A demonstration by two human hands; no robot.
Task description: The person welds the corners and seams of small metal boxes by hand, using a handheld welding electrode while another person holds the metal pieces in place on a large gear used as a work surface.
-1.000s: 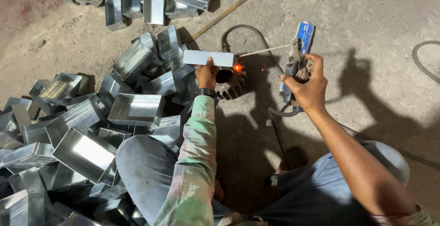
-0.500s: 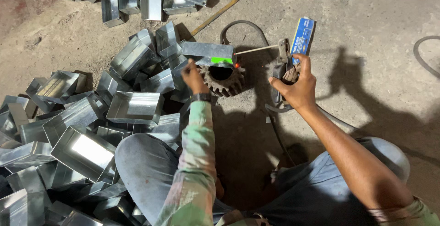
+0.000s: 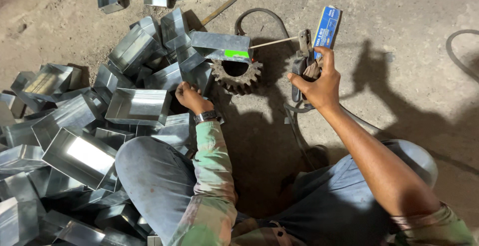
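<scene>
Sitting on the concrete floor [image 3: 409, 36], person has the heap of folded sheet-metal boxes [image 3: 80, 126] at their left, unchanged since a second ago. Workpiece box [image 3: 221, 46] now rests on top of the gear wheel [image 3: 236, 75]; earlier the left hand was holding it there and the arc was sparking, now no sparks, only a green patch on the box face near the rod tip (glare or hot spot, can't tell). Left hand [image 3: 188, 97] has pulled back toward the pile, fingers curled, not gripping anything, wrist bent, watch showing. Right hand [image 3: 319, 82] stays clenched around the electrode holder [image 3: 302, 59] plus a blue packet [image 3: 327, 25], arm stretched forward. Welding rod [image 3: 274, 42] points left, tip at the box edge.
</scene>
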